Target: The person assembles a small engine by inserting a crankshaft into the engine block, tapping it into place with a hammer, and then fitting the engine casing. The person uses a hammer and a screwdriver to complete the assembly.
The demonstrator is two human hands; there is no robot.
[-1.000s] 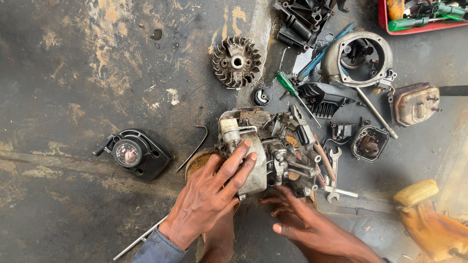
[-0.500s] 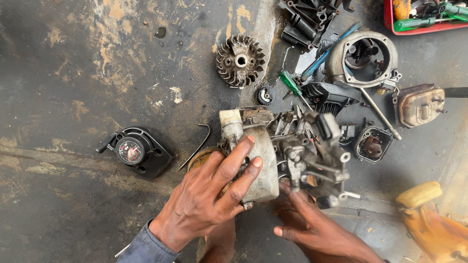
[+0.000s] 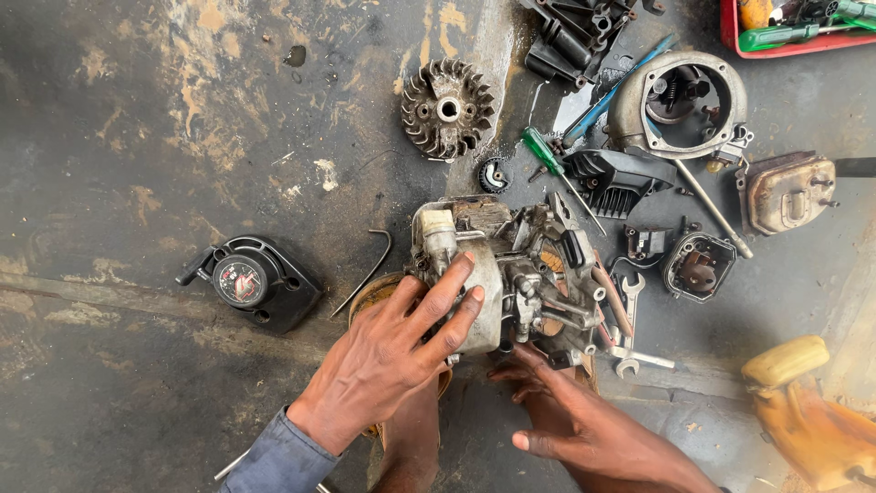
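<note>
Small engine block (image 3: 511, 274) lies on the stained floor (image 3: 137, 137), long axis running left to right. Left hand (image 3: 392, 361), the nearer, lies spread over its pale housing, fingers wide. Right hand (image 3: 584, 424) touches its lower edge, fingers open, holding nothing

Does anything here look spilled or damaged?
Yes. A dark wet patch spreads over the floor beside the flywheel, like spilled oil. The floor paint is badly worn. The engine lies stripped among loose parts.
</note>
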